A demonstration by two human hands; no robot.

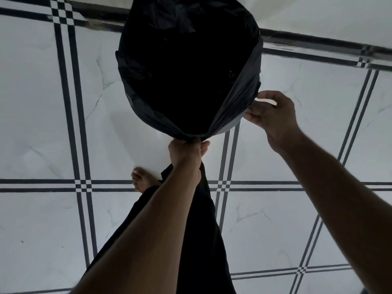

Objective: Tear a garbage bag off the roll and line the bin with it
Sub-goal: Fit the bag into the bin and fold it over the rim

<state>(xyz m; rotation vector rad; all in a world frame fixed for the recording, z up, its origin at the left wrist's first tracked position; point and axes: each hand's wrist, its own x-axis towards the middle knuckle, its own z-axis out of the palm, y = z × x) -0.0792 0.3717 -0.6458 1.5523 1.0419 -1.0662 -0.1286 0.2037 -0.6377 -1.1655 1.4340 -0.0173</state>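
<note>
A black garbage bag (186,66) lies spread over the mouth of a round bin and covers it; a sliver of the pale bin (228,129) shows at the lower right below the plastic. My left hand (186,152) is closed on a gathered bunch of the bag's edge at the near side of the rim. At the bin's right side, my right hand (271,112) has its fingers curled against the bag's folded-over edge. The roll is not in view.
The floor (297,134) is white marble tile with dark striped borders. A wall base (318,42) runs behind the bin. My bare foot (141,180) and black trouser legs stand just in front of the bin.
</note>
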